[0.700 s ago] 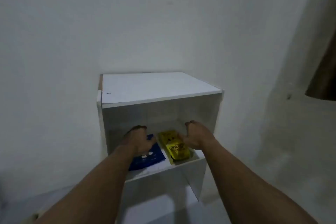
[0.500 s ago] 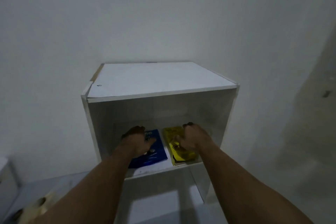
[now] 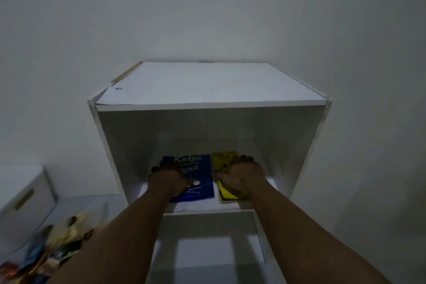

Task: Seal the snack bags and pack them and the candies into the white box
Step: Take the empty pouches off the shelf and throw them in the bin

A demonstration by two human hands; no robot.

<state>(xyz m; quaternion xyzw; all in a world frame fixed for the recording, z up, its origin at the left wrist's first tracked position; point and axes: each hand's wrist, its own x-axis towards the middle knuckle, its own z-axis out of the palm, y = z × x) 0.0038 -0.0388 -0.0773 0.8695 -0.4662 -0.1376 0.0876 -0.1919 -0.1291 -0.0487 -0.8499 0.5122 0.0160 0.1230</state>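
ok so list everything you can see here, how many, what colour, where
white open-front shelf unit: 1, white, centre, against the wall
dark blue flat snack bag: 1, blue with pale lettering, lying on the shelf, left of the yellow one
yellow flat snack bag: 1, yellow with dark print, lying on the shelf, right of the blue one
white box with a slot handle: 1, white, far left on the floor
loose pile of wrapped candies: count unclear (blurred), mixed colours, bottom left beside the white box
left hand: 1, resting on the blue bag's left part
right hand: 1, resting on the yellow bag
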